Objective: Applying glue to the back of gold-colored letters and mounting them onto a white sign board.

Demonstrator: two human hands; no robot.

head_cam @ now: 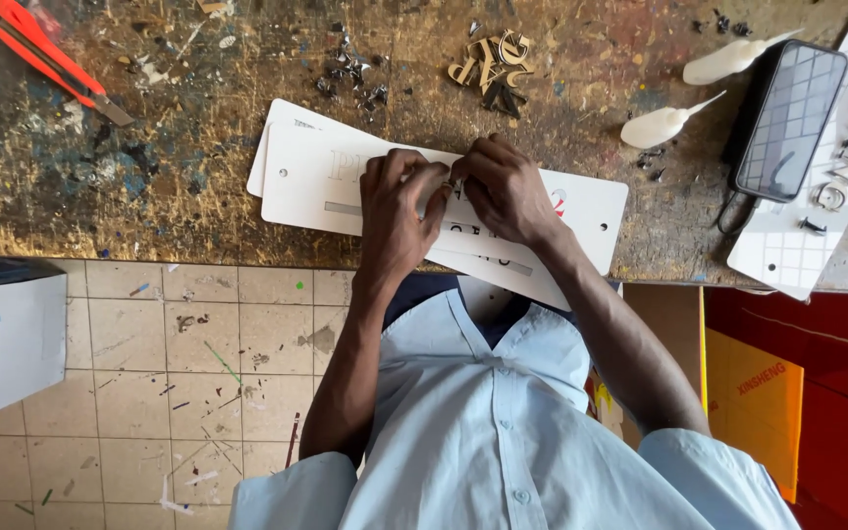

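Note:
Both my hands rest on a stack of white rectangular sign plates [311, 177] lying on a worn, paint-stained workbench [149, 167]. My left hand [399, 211] and my right hand [507, 191] meet fingertip to fingertip at the plate's middle, pinching a small letter piece that is mostly hidden by the fingers. Dark cut-out letters show on the lower plate under my right wrist. A pile of gold and black cut-out letters [493, 67] lies beyond my hands.
A red utility knife [46, 59] lies at the far left. Two white glue nozzles [660, 125] and a phone [789, 120] lie at the right, beside another white plate [787, 255] with letters. A grey box [2, 334] and tiled floor are below the bench edge.

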